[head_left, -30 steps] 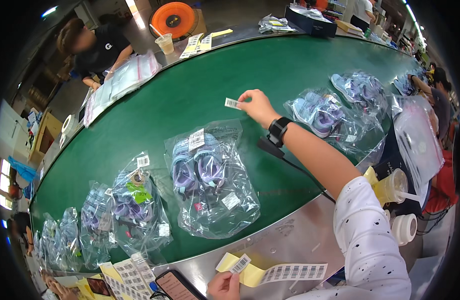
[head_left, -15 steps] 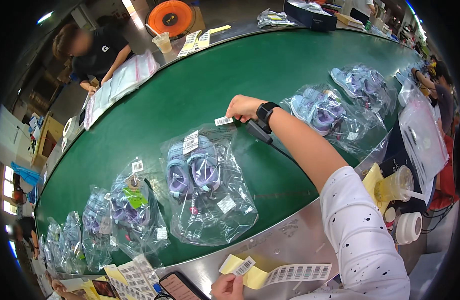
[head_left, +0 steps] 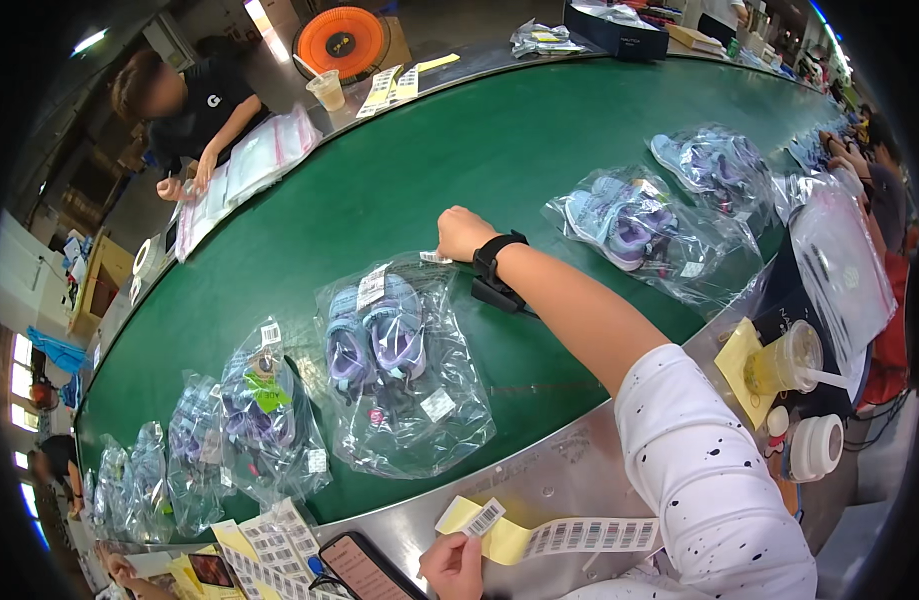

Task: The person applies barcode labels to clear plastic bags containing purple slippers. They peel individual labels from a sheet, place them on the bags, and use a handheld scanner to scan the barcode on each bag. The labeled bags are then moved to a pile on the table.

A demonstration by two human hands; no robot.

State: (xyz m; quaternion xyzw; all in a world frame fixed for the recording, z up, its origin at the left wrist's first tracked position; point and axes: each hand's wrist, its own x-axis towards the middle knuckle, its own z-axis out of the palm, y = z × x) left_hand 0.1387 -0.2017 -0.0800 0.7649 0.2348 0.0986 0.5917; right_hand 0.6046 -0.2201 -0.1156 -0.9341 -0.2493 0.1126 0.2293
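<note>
A small white label (head_left: 435,257) sits at the top edge of a clear bag (head_left: 405,365) holding a pair of purple shoes, which lies on the green belt (head_left: 460,150). The right hand (head_left: 464,233) is curled over that label, fingertips pressed to it at the bag's upper rim; a black watch (head_left: 498,258) circles the wrist. Near the lower edge, the left hand (head_left: 454,566) pinches a barcode sticker (head_left: 483,519) between thumb and finger, just above a yellow backing strip (head_left: 540,537) that carries a row of further stickers and lies on the steel bench (head_left: 560,480).

A second bagged pair (head_left: 265,410) lies just left of the first, with more bags trailing off along the belt toward the left. Two further bagged pairs (head_left: 640,225) lie to the right. A phone (head_left: 365,570) rests beside the left hand, and a drink cup (head_left: 780,360) stands at the right. Across the belt, another person (head_left: 195,105) handles clear bags.
</note>
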